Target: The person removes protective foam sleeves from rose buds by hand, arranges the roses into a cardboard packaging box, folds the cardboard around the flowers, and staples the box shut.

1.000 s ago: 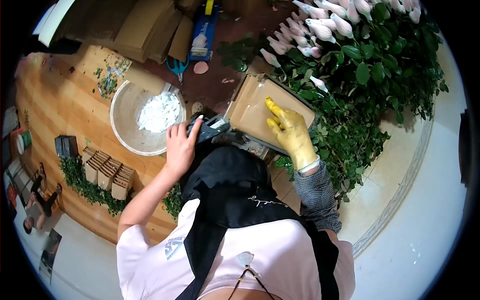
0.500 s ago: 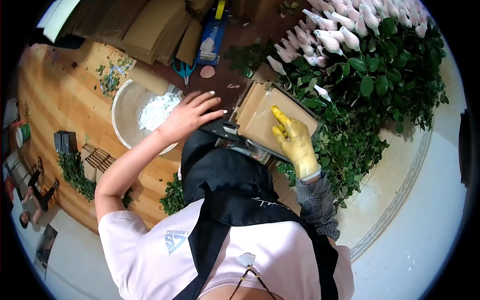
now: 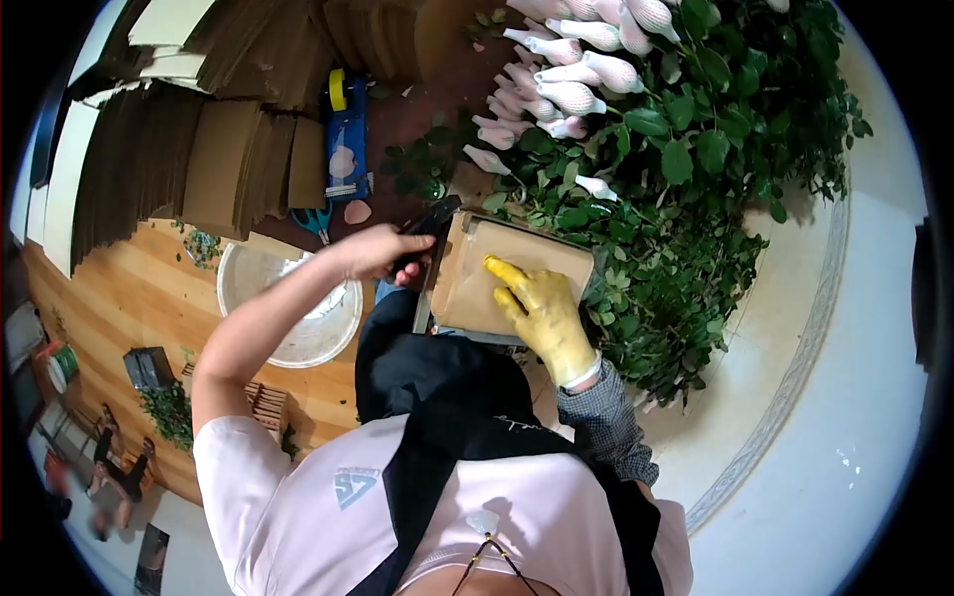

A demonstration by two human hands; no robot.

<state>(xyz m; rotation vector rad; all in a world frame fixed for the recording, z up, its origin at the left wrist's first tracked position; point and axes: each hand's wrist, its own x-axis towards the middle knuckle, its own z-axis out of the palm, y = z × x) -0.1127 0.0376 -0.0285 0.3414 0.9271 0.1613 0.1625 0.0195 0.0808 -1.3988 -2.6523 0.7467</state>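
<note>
My left hand (image 3: 383, 253) is bare and closed around a black stapler-like tool (image 3: 433, 224), held at the left edge of a brown cardboard sheet (image 3: 467, 288). The hand is slightly blurred. My right hand (image 3: 545, 310), in a yellow glove, lies on the cardboard with its fingers stretched out and the index finger pointing toward the upper left. The cardboard rests in a dark-edged frame (image 3: 422, 308) in front of my lap. Whatever lies beneath the cardboard is hidden.
Roses in pale net sleeves (image 3: 571, 97) and their leaves (image 3: 656, 278) fill the right. A white bucket (image 3: 323, 343) stands left. Cardboard stacks (image 3: 224, 164), a blue tape dispenser (image 3: 346, 149) and teal scissors (image 3: 316, 221) lie at upper left. People sit far left.
My left hand has gone from spread fingers beside the black tool to a grip on it, and the tool has swung upward. My gloved hand stays on the cardboard. The view has shifted.
</note>
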